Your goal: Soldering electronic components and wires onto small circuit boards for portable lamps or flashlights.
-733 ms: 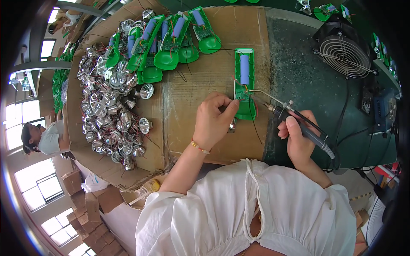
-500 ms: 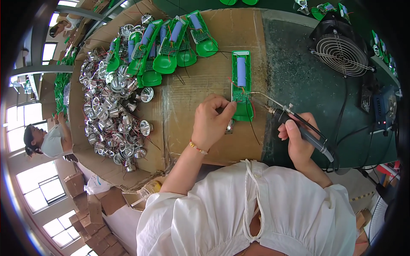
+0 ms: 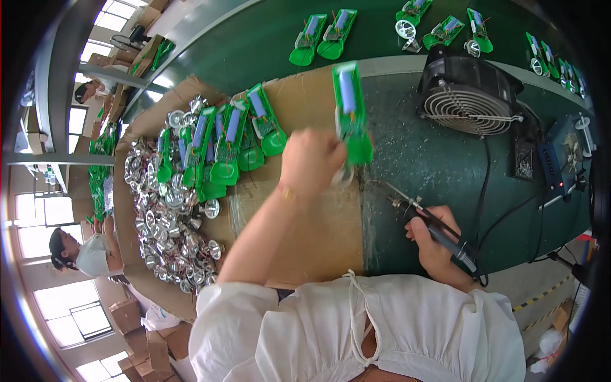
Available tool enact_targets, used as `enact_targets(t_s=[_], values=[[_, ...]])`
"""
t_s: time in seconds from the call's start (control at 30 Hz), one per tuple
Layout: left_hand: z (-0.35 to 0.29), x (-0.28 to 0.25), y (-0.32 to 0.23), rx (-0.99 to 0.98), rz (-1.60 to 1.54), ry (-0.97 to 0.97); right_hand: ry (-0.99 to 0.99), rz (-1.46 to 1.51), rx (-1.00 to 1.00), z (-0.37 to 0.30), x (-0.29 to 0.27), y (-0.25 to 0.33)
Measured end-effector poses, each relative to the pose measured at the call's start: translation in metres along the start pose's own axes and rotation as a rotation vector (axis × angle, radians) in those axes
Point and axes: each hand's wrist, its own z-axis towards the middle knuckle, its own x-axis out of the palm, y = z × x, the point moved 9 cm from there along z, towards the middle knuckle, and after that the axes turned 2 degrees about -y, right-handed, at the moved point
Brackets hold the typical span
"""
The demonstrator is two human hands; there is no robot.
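Observation:
My left hand (image 3: 310, 162) grips a green plastic holder with a blue cylindrical cell (image 3: 349, 108), lifted above the cardboard sheet (image 3: 299, 95). A small silver reflector cup shows just under that hand, beside the holder's round end. My right hand (image 3: 435, 245) holds a black-handled soldering iron (image 3: 428, 219), its tip pointing left toward the holder, a short gap away. A thin wire curves from the iron's tip toward the holder.
A row of finished green holders (image 3: 223, 143) lies on the cardboard at left, beside a heap of silver reflector cups (image 3: 168, 223). A black fan (image 3: 468, 95) and a soldering station (image 3: 563, 159) stand right. More green holders (image 3: 324, 38) lie beyond. Another person (image 3: 83, 251) sits far left.
My left hand has lifted the green holder off the cardboard and moved it up and away. The soldering iron in my right hand has stayed about where it was.

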Motion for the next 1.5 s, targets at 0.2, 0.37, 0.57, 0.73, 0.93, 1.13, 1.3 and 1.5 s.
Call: enact_targets(t_s=[0.2, 0.37, 0.57, 0.73, 0.93, 1.13, 1.3, 1.5], values=[[0.166, -0.026, -0.006, 0.183, -0.109, -0.300, 0.003, 0.014, 0.078, 0.003, 0.001, -0.008], [0.214, -0.027, 0.042, 0.134, 0.342, -0.300, -0.002, 0.032, 0.141, 0.006, 0.001, -0.016], [0.212, -0.001, 0.069, -0.012, 0.423, -0.087, 0.013, 0.063, 0.114, 0.003, 0.002, -0.019], [0.100, -0.027, 0.027, 0.158, 0.327, -0.138, -0.036, 0.094, 0.092, 0.004, 0.003, -0.012], [-0.077, -0.020, 0.010, 0.053, 0.186, -0.350, -0.093, 0.096, 0.034, 0.006, 0.002, -0.009], [-0.147, -0.010, 0.029, -0.004, 0.151, -0.446, -0.135, 0.021, -0.091, 0.005, 0.002, -0.009], [-0.210, -0.072, 0.082, -0.185, 0.264, -0.725, -0.145, 0.055, -0.154, 0.006, 0.001, -0.008], [-0.254, -0.112, 0.156, -0.704, 0.734, -0.439, -0.138, 0.056, -0.174, 0.005, 0.009, -0.007]])
